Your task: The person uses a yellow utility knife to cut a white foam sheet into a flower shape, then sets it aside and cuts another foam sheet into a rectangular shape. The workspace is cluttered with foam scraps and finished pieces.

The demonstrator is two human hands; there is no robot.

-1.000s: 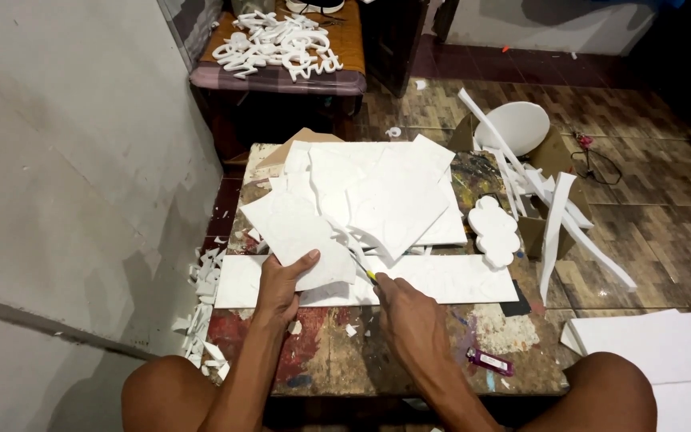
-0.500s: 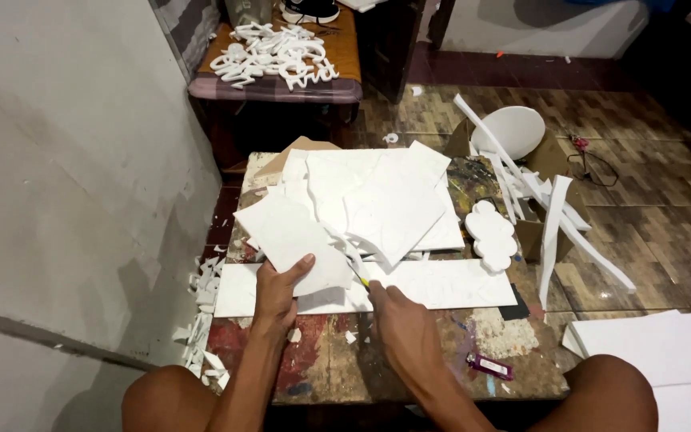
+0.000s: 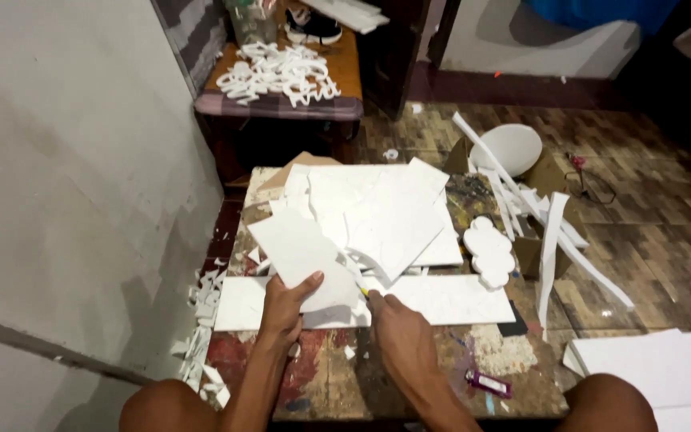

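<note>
My left hand (image 3: 284, 306) grips the near edge of a white foam piece (image 3: 297, 254), thumb on top, holding it tilted above a long white foam strip (image 3: 449, 298) that lies across the low work table (image 3: 337, 376). My right hand (image 3: 397, 332) is closed around a small cutter with a yellow tip (image 3: 364, 293), its point at the foam piece's right edge. Behind them lies a pile of white foam sheets (image 3: 385, 212).
A cloud-shaped foam cut-out (image 3: 489, 252) lies at the table's right. Long foam offcuts (image 3: 549, 232) and a round white piece (image 3: 513, 148) sit on the floor to the right. Scraps (image 3: 201, 336) litter the left floor by the wall. Another table holds white cut-out letters (image 3: 277, 76). My knees frame the bottom.
The foam piece in my left hand has shifted slightly left and nearer; my right hand with the cutter has followed its edge. The view has tilted a little.
</note>
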